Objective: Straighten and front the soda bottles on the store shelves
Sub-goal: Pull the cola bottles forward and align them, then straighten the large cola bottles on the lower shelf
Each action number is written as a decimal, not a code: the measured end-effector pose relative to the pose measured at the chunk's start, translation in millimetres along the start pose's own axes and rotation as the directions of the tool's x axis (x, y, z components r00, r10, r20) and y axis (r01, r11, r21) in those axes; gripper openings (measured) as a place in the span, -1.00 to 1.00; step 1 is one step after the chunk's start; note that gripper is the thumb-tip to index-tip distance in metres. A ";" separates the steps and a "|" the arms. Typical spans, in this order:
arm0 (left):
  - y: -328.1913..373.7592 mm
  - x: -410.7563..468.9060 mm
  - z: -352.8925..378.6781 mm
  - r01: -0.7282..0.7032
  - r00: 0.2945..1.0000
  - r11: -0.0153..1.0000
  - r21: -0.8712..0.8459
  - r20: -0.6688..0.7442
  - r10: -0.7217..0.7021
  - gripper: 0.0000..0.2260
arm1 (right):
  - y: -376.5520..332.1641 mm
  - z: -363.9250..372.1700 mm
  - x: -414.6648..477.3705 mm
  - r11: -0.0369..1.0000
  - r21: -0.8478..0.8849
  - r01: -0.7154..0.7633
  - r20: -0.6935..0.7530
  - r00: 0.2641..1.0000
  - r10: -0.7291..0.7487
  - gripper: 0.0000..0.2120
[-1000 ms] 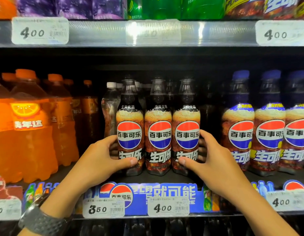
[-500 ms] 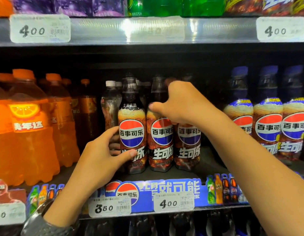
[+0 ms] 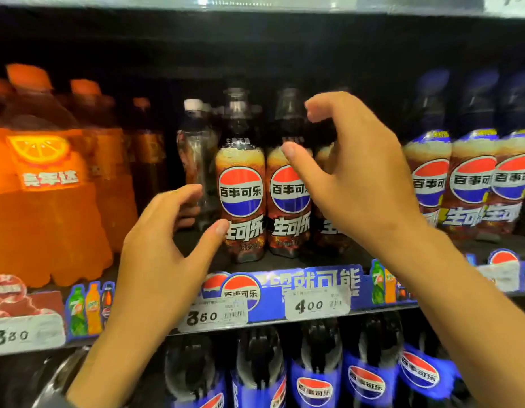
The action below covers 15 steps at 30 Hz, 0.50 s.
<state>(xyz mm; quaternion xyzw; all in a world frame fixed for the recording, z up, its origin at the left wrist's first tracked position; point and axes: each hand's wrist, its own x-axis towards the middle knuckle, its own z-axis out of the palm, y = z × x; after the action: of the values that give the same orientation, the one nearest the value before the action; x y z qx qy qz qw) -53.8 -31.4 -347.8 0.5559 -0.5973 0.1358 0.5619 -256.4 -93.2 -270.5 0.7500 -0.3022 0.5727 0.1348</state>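
Two cola bottles (image 3: 240, 187) stand upright at the front of the shelf (image 3: 329, 257), labels out. A third is hidden behind the right hand (image 3: 352, 178), which hovers loosely curled and empty. The left hand (image 3: 167, 231) is spread, its thumb touching the leftmost bottle. The pale-capped bottle (image 3: 196, 148) behind looks not yet fronted.

Two hands (image 3: 167, 248), three black-capped cola bottles (image 3: 240, 189), three blue-capped cola bottles (image 3: 470, 184), one white-capped bottle (image 3: 196, 148), three readable price tags (image 3: 314, 304)
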 end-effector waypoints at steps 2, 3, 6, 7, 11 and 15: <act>5.5 -19.6 -12.8 -0.068 0.997 0.996 -0.065 -0.032 0.067 -0.70 | -2.3 -3.3 -31.3 0.994 0.105 0.017 0.001 1.000 -0.017 -0.79; 3.3 -32.3 -18.9 -0.087 0.996 0.992 -0.095 -0.033 0.084 -0.74 | -3.3 -3.4 -47.9 0.990 0.144 0.008 0.024 1.000 -0.012 -0.84; -20.4 -51.5 -10.5 0.090 0.996 0.989 -0.117 0.001 -0.090 -0.91 | -8.4 1.8 -98.5 0.966 0.256 -0.024 0.121 0.993 -0.007 -0.93; -36.8 -58.4 -10.2 0.248 0.968 0.951 -0.186 0.085 -0.236 -0.89 | -9.4 3.9 -114.0 0.961 0.275 -0.020 0.132 0.991 -0.017 -0.94; -57.7 -103.5 -27.8 0.574 0.810 0.808 -0.135 0.236 -0.536 -0.72 | -16.7 18.1 -170.8 0.937 0.340 -0.081 0.215 0.977 0.006 -0.97; -17.4 -161.0 -44.4 0.424 0.902 0.896 -0.131 -0.024 -0.430 -0.92 | -21.6 48.4 -215.8 0.847 0.471 -0.247 0.329 0.940 0.091 -0.94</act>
<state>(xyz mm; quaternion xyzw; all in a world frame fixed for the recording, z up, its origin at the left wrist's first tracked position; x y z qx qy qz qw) -56.7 80.0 -473.5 0.6339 -0.4530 -0.0130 0.6267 -240.4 -38.4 -485.3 0.8056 -0.2235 0.5235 -0.1646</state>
